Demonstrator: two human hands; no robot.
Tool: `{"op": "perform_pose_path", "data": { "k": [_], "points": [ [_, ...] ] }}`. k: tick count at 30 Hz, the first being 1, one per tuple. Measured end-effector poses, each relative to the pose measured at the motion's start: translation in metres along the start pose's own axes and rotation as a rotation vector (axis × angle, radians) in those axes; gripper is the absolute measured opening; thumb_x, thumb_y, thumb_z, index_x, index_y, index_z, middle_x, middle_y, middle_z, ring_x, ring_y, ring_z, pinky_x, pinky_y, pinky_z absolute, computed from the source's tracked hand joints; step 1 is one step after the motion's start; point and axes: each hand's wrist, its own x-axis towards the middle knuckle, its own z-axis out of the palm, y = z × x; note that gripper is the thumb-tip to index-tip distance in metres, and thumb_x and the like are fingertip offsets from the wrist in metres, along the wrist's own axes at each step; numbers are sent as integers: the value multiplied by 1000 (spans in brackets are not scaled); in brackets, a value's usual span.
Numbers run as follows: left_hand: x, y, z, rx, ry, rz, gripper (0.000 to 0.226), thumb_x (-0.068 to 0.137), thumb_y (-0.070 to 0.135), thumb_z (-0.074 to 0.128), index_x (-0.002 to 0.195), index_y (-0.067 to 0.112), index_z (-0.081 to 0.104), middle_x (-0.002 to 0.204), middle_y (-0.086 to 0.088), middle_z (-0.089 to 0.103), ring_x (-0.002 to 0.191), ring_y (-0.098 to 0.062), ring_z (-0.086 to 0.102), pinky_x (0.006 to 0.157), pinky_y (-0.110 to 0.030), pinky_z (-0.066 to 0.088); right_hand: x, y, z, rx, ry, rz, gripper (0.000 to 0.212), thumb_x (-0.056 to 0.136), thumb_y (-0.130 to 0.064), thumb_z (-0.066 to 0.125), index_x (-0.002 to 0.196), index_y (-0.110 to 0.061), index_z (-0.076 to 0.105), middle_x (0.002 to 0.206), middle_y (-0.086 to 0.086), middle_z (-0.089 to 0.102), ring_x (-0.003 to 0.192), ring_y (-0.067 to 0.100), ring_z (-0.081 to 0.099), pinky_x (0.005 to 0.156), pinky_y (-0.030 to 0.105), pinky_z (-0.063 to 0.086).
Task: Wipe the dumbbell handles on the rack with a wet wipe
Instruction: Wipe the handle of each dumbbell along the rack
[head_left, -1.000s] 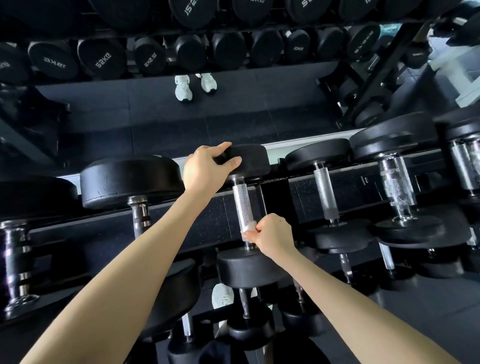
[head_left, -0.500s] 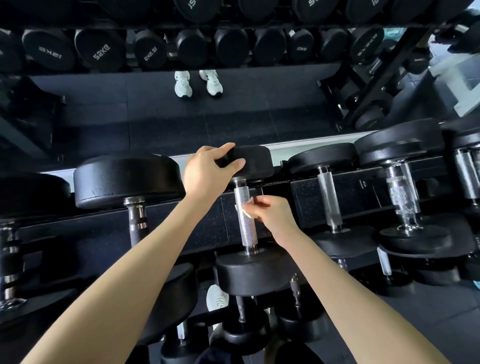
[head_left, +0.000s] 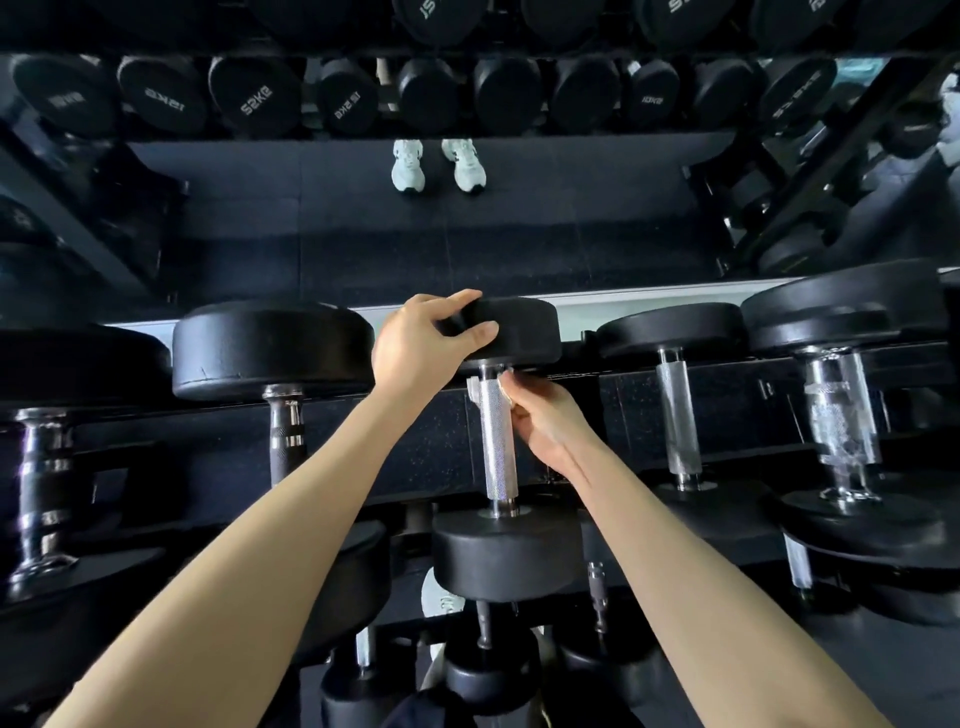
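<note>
Mirror wall runs behind the rack and reflects dark rubber floor plus a row of black dumbbells. On the rack, rubber-headed dumbbells lie front to back with their handles pointing at us. The bigger dumbbell sits just left of ours and the slimmer dumbbell just right, neither touching it.

We're on the middle dumbbell. It has 2 round matte black heads, with the far head at the mirror's lower edge and the near one low in centre. Its handle is a straight chrome bar, knurled over nearly the full length, with a short smooth collar at each end, bright and glinting.

Our left hand grips the far head, fingers over the top rim and thumb on the near face. Our right hand curls round the handle's top end, right under that head, holding the wet wipe against the metal. The wipe is white and mostly hidden by our fingers, with 1 small flap poking out on the handle's left side.
</note>
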Motion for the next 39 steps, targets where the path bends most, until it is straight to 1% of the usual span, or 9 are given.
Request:
{"op": "perform_pose_path", "data": {
  "k": [6,8,10,13,20,24,28,31,39],
  "points": [
    [0,0,1,-6,14,-17,42,80,51,65,121,42,60,94,15,51,77,-5,46,57,-19,33,-19,10,-13,-284,-109,144,45,88,-30,59,118,4,57,110,17,67,94,24,65,91,41,50],
    [0,0,0,-10,14,-15,43,80,51,65,122,41,60,95,14,52,78,-6,47,58,-19,34,-29,13,-20,-375,-182,183,41,93,-32,53,117,1,58,105,12,70,94,19,68,82,29,56],
    [0,0,0,-12,17,-10,43,81,51,65,122,41,59,98,13,53,82,-6,47,59,-20,35,-44,11,-23,-625,-205,141,32,96,-37,49,101,-9,64,88,-5,71,75,-2,67,65,8,48],
    [-1,1,0,-19,16,-10,43,81,50,65,123,40,59,100,12,54,84,-6,46,62,-23,36,-54,11,-26,-917,-179,29,45,96,-37,49,55,-19,46,47,-12,41,37,2,36,50,19,31],
    [-2,2,-1,-26,6,-8,43,82,49,65,124,40,58,99,13,54,82,-8,47,65,-26,39,-70,20,-13,-1142,-157,-44,49,101,-26,35,55,-10,42,52,-1,40,47,8,36,49,23,29],
    [-1,2,0,-17,8,0,43,82,50,65,124,40,59,99,14,53,84,-7,48,59,-23,36,-69,26,-11,-1024,51,-192,39,93,-19,51,59,0,59,56,3,60,52,14,46,52,22,33],
    [-2,2,0,-30,12,4,44,82,49,65,125,38,59,101,12,56,87,-10,51,56,-19,33,-64,34,2,-1212,308,-332,45,79,-24,69,46,-12,40,46,-4,43,42,9,34,41,19,25],
    [-1,3,1,-34,19,7,44,82,49,66,124,38,59,106,7,62,102,-21,56,59,-22,34,-56,28,21,-1426,374,-345,26,86,-27,62,64,-14,54,74,1,66,67,16,60,54,23,37],
    [-2,3,0,-12,27,38,45,83,49,64,126,37,58,108,7,63,102,-20,57,59,-24,35,-32,14,49,-1352,576,-424,25,91,-35,53,82,-15,66,81,5,65,77,20,59,56,25,30]
  ]
}}
